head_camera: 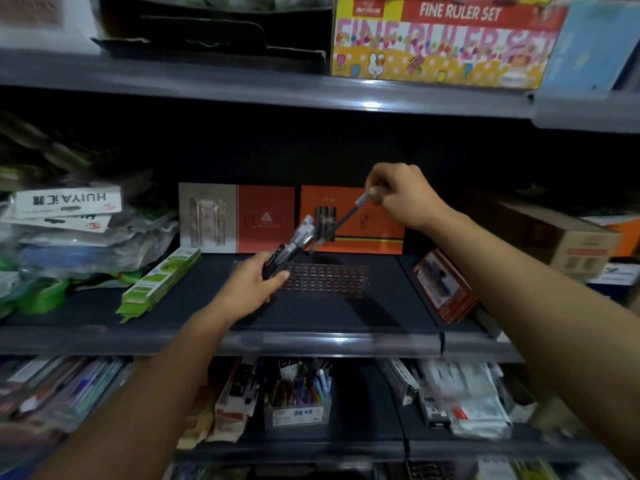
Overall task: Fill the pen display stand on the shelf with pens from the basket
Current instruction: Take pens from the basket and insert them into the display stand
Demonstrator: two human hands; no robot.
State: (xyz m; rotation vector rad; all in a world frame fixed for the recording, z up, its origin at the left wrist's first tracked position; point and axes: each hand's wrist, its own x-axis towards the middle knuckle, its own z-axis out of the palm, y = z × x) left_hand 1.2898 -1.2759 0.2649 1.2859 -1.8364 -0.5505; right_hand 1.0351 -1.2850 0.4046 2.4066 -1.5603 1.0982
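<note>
Pens (294, 242) bunched in clenched left fingers (273, 280); single pen (341, 221) — capped end pinched by right fingers (375, 197).

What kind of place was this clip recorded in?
Most likely a stationery shop. Tiered metal shelves hold retail packaging: a "Fine Ruler Set" box on top, boxed pen sets at the back of the middle shelf, and a tub of loose pens on the shelf below.
</note>
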